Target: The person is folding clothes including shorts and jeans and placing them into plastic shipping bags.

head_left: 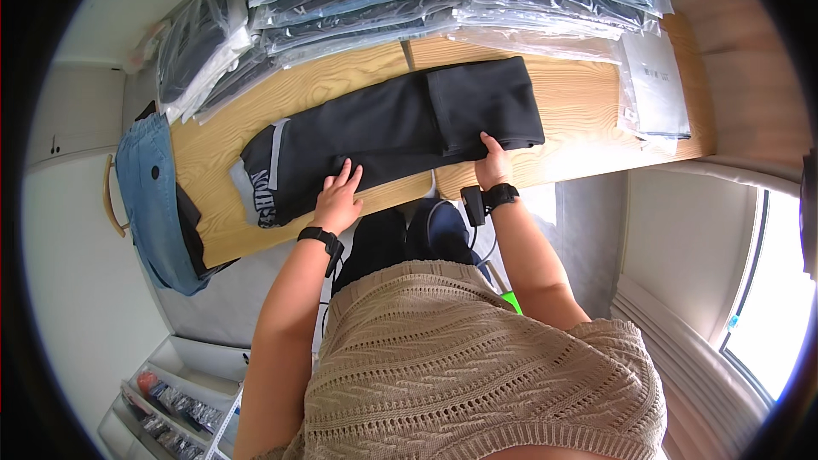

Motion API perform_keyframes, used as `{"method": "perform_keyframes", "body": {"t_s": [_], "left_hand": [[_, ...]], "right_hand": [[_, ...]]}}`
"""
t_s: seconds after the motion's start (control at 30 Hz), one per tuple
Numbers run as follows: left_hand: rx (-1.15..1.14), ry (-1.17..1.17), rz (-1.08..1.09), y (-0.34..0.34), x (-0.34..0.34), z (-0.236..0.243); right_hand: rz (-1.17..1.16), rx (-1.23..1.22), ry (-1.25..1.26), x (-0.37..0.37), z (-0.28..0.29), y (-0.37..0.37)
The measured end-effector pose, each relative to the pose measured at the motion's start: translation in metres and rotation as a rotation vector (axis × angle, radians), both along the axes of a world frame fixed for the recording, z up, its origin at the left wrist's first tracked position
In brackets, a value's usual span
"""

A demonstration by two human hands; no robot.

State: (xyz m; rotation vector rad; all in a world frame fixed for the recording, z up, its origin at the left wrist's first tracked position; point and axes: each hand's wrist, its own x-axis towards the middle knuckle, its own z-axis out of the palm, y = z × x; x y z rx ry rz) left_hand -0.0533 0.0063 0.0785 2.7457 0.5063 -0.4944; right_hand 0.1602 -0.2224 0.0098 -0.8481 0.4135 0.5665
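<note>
Black trousers (pixel 366 128) lie lengthwise across the wooden table, with a grey strip and pale lettering at their left end. Their right end is doubled back on itself, making a thicker flap (pixel 486 106). My left hand (pixel 339 200) rests on the near edge of the black cloth, its fingers stretched out and apart. At the near edge of the flap, my right hand (pixel 492 166) grips the cloth with the thumb on top; its other fingers are mostly hidden. Both wrists wear dark bands.
Stacks of clothes in clear bags (pixel 358 8) line the table's (pixel 575 102) far side. A flat bagged item (pixel 654 89) lies at the right end. Blue jeans (pixel 153 196) hang over the left edge. Shelves with small packets (pixel 175 409) stand lower left.
</note>
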Motion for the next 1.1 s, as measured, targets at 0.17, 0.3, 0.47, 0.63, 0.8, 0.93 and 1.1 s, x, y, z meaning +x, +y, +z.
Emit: {"method": "perform_keyframes", "body": {"t_s": [0.17,0.3,0.47,0.63,0.8,0.93,1.1], "left_hand": [[-0.001,-0.035,-0.002,0.002,-0.001,-0.001],[0.005,-0.075,0.003,0.003,-0.004,-0.003],[-0.018,-0.15,0.11,0.003,-0.013,-0.016],[-0.037,-0.156,0.06,0.004,-0.019,-0.015],[-0.106,-0.165,0.11,0.006,-0.022,-0.017],[-0.1,-0.248,0.069,0.01,-0.027,-0.023],[-0.229,-0.299,0.033,0.015,-0.032,-0.015]], "right_hand": [[0.241,-0.83,-0.718,-0.026,0.036,0.019],[0.498,-1.083,-1.449,-0.053,0.06,0.05],[1.104,-1.213,-1.826,-0.092,0.048,0.096],[1.17,-1.305,-1.816,-0.1,0.048,0.102],[1.097,-1.146,-1.764,-0.106,0.059,0.115],[1.013,-1.132,-1.843,-0.111,0.041,0.128],[0.572,-0.616,-1.059,-0.093,0.053,0.133]]}}
